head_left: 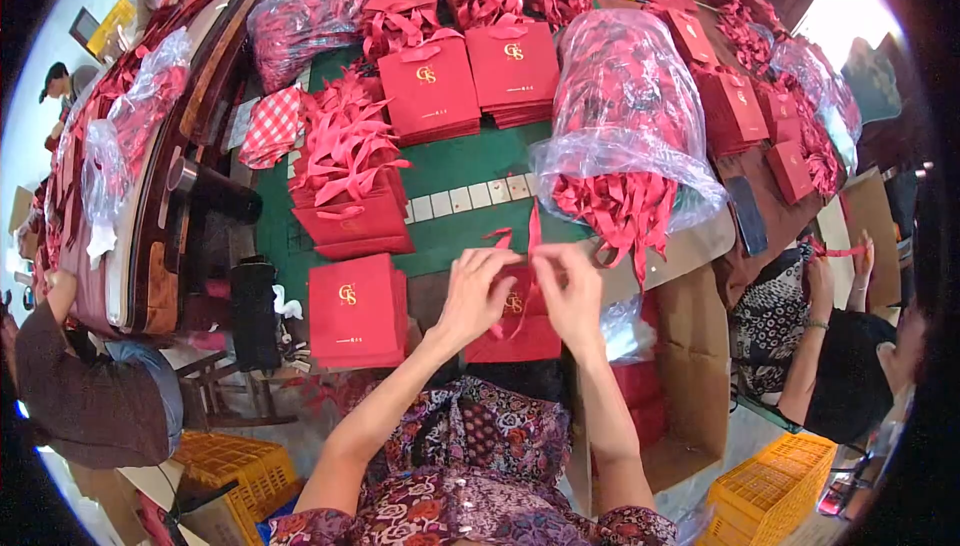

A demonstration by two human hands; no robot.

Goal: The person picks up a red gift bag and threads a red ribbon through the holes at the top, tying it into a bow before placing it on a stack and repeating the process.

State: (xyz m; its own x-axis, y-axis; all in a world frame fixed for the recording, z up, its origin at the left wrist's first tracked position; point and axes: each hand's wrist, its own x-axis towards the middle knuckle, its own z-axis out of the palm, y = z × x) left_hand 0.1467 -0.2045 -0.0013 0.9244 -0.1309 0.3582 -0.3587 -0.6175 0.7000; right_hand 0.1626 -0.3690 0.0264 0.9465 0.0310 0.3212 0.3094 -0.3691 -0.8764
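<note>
Lying below and between the two hands, a red gift bag with a gold emblem shows partly past the fingers; the left hand is half-curled, thumb apart, and I cannot tell whether it grips anything, while the right hand pinches an upright red ribbon. Just left sits a stack of red bags; farther right, a clear plastic sack bulges with ribbons
</note>
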